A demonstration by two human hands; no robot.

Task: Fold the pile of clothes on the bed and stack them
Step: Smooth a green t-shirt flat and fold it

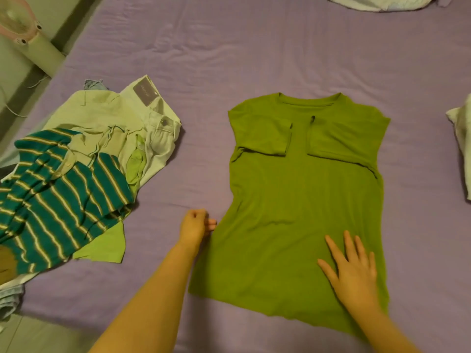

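An olive green T-shirt lies flat on the purple bed sheet, collar away from me, both sleeves folded inward over the chest. My right hand rests flat with spread fingers on the shirt's lower right part. My left hand has curled fingers at the shirt's left side edge; whether it pinches the fabric is unclear. A pile of unfolded clothes lies at the left: a teal striped polo shirt on top, pale trousers with a label behind it, and a light green piece below.
A pale garment lies at the right edge of the bed. White bedding sits at the far top. A pink fan on a stand stands off the bed's far left corner. Denim fabric pokes out at the lower left.
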